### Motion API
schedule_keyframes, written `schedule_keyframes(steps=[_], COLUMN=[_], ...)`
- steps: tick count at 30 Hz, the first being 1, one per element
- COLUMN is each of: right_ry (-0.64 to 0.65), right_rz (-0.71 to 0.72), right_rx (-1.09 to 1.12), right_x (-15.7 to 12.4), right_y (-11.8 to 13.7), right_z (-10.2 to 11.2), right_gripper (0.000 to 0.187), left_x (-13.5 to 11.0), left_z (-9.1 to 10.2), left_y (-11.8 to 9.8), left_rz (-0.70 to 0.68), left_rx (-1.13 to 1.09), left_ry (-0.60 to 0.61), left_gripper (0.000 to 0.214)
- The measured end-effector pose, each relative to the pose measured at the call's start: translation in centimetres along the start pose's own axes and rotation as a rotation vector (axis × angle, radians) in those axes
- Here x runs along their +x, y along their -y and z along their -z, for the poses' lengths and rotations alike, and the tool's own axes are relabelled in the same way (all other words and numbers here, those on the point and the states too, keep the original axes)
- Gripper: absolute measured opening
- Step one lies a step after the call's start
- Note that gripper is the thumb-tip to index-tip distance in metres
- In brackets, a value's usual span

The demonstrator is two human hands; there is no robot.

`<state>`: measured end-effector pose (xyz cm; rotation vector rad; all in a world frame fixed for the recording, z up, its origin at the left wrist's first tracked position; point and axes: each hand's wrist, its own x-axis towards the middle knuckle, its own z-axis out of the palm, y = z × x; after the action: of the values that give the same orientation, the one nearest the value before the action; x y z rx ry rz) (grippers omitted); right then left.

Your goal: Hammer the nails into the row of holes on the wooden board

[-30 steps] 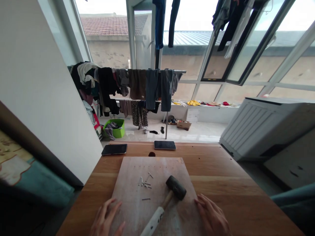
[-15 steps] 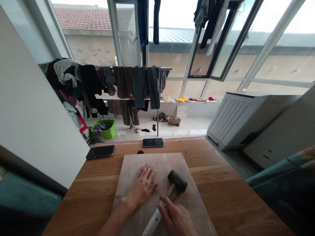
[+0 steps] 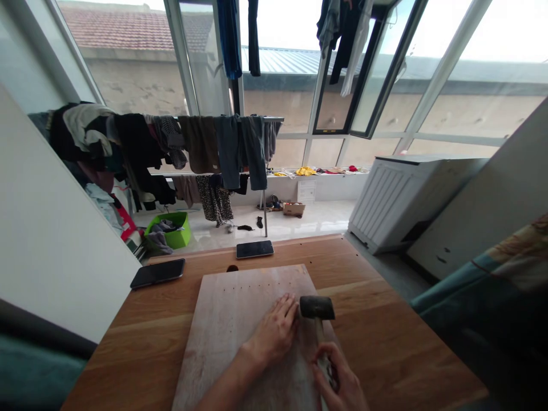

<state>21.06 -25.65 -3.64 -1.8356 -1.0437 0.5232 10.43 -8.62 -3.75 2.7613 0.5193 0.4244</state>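
A light wooden board [image 3: 222, 331] lies flat on the table, with a row of small dark dots along its far end. My left hand [image 3: 276, 328] rests palm down near the board's right edge, fingers stretched forward and close together. Whatever may be under its fingertips is hidden. My right hand [image 3: 338, 377] is wrapped around the handle of a mallet [image 3: 317, 308] with a black head. The mallet head is raised just right of my left fingertips, over the board's right edge.
The wooden table [image 3: 385, 325] extends around the board. One phone [image 3: 158, 273] lies at its left edge, another phone [image 3: 254, 249] at the far edge. Beyond are a drying rack with clothes [image 3: 229, 142], a green basket [image 3: 182, 231] and a white cabinet-like unit [image 3: 385, 200].
My left hand has slid right across the board, its fingers now closer together. The mallet has moved right with my right hand, its head turned more sideways. The view has shifted slightly.
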Motion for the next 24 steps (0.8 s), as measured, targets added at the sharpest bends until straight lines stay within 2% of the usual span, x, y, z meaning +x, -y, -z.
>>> schedule_keyframes(steps=[2, 4, 7, 9, 13, 18, 22, 24], right_ry=[-0.005, -0.016, -0.086, -0.123, -0.127, -0.125, -0.029, -0.022], right_rz=[0.036, 0.014, -0.029, -0.031, -0.011, -0.004, 0.018, 0.012], right_rx=[-0.04, -0.083, -0.122, -0.138, -0.178, -0.16, -0.121, -0.117], right_x=[0.2, 0.3, 0.1, 0.0, -0.1, 0.2, 0.5, 0.6], right_y=[-0.6, -1.3, -1.8, -1.7, -1.2, -1.3, -1.5, -1.6], right_z=[1.0, 1.3, 0.5, -0.4, -1.5, -1.0, 0.0, 0.4], right_gripper=[0.023, 0.023, 0.04, 0.053, 0.058, 0.058, 0.06, 0.06], left_x=[0.5, 0.8, 1.2, 1.7, 3.2, 5.0, 5.4, 5.5], left_z=[0.3, 1.0, 2.9, 4.5, 6.9, 7.1, 7.0, 7.3], left_y=[-0.4, -0.4, 0.4, 1.2, 1.9, 0.9, 1.0, 1.4], left_rz=[-0.011, 0.022, 0.078, 0.073, -0.016, -0.064, -0.099, -0.127], left_rx=[-0.082, -0.138, -0.138, -0.101, 0.035, 0.191, 0.225, 0.244], left_ry=[-0.008, -0.032, -0.039, 0.003, 0.163, 0.329, 0.35, 0.359], left_gripper=[0.044, 0.04, 0.031, 0.027, 0.018, 0.011, 0.015, 0.014])
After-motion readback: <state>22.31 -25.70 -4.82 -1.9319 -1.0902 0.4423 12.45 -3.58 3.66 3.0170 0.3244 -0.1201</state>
